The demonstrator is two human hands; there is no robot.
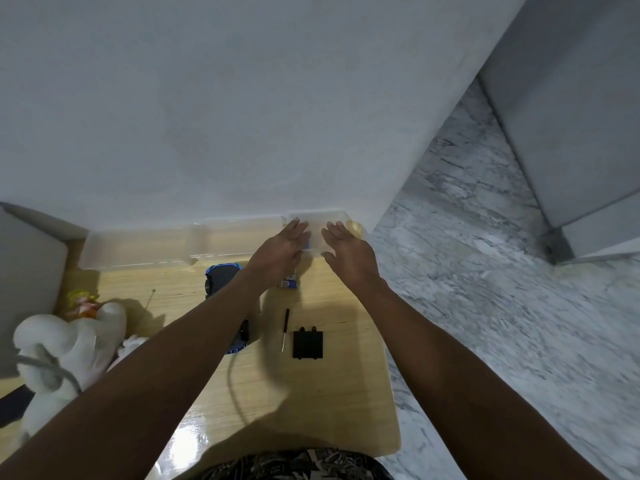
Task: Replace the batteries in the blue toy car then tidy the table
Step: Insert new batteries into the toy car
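Here the blue toy car [221, 277] lies on the wooden desk [311, 393], mostly hidden under the left forearm; its dark underside faces up, with blue bodywork showing at both ends. A black battery cover [308, 344] and a thin screwdriver [285, 329] lie just to its right. A blue battery pack [288, 282] sits beyond. The left hand [280, 252] and right hand [348, 252] reach, fingers straight, onto a small clear box [317, 221] at the wall, neither grip closed.

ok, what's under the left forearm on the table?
The blue toy car lies partly beneath the left forearm: its far end shows beyond the arm and a blue edge nearer the person. Its middle, battery bay included, is covered. The black rectangular cover lies apart, uncovered.
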